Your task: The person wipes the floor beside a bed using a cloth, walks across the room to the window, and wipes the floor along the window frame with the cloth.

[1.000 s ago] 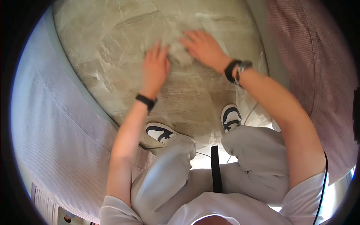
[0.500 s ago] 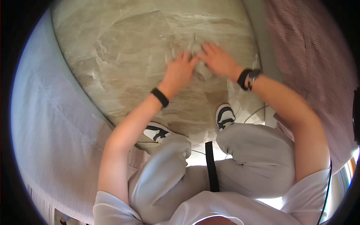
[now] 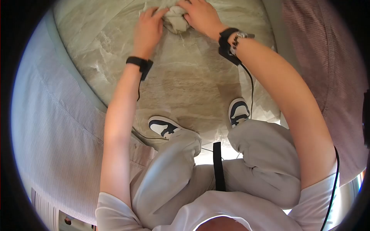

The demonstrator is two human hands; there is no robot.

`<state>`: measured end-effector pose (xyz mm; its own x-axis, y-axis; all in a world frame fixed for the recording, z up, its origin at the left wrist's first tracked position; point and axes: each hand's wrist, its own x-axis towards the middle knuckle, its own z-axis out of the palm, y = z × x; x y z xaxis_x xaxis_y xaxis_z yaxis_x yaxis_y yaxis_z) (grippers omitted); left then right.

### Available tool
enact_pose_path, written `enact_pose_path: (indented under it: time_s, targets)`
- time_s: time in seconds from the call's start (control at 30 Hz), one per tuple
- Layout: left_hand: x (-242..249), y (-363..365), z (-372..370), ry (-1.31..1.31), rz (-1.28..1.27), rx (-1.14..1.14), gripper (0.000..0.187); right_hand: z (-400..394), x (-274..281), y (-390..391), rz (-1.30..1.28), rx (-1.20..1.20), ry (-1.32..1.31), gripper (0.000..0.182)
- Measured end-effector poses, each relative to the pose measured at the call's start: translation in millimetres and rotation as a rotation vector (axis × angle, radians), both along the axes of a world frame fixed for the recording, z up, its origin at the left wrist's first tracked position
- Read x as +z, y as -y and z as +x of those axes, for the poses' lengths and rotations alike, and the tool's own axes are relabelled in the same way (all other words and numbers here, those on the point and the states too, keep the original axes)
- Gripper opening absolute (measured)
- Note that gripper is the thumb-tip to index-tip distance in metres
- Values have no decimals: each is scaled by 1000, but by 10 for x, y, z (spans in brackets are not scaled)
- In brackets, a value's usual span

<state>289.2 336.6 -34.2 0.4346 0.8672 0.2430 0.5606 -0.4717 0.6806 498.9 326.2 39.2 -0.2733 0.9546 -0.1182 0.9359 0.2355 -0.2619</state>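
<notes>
A bunched pale cloth [image 3: 176, 21] lies on the marbled floor [image 3: 185, 73] at the top of the view. On its left side is my left hand [image 3: 149, 29], with a finger reaching onto the cloth. From the right, my right hand [image 3: 202, 17] presses its fingers against the cloth's edge. The fingers of both hands are bent around the bundle, and the top of the cloth reaches near the frame's upper edge. Black bands with small boxes are on both wrists.
A pale ribbed covered surface [image 3: 58, 127] curves along the left, and a pinkish ribbed one [image 3: 308, 57] along the right. Two black-and-white shoes, the left one [image 3: 162, 126] and the right one [image 3: 239, 111], stand on the floor. Thin black cables run from the wrists.
Both hands have moved up and away from the body, slightly leftward. The pale cloth, hard to make out between the blurred hands before, now shows as a bundle between them.
</notes>
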Motion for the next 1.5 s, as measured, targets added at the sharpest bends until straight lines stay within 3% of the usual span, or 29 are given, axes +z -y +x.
enact_pose_path:
  time_s: [0.07,0.17,0.43,0.53,0.63,0.77,0.9,0.97,1.27,1.4,1.5]
  targets:
    - [12,-99,-119,-2,-21,-12,44,-257,161,-133,-271,-126,24,51]
    - [60,124,-358,-78,-100,-68,41,-341,-62,272,16,53,56,51]
    - [474,2548,-921,-12,-522,-341,37,-594,250,2372,-422,470,17,44]
    - [457,2633,-1125,-17,-511,-339,39,-801,342,2251,-578,444,3,48]
    - [322,2124,-1368,13,-410,-119,48,-1083,233,1799,-376,157,3,51]
    - [-116,1083,-1576,46,-201,156,48,-1464,-246,737,-44,149,0,49]
    - [-265,637,-1725,71,-124,247,42,-1778,-438,531,5,76,-63,48]
    - [-244,827,-1811,0,-164,256,40,-1817,-524,670,46,111,-34,48]
    - [359,2968,-2495,-94,-615,156,36,-2222,-145,2259,-409,605,-55,58]
    - [197,2975,-2845,-117,-576,274,38,-2695,-301,2189,-488,586,-8,59]
    - [1,2487,-3113,-106,-445,355,42,-3089,-460,1845,-407,421,-50,56]
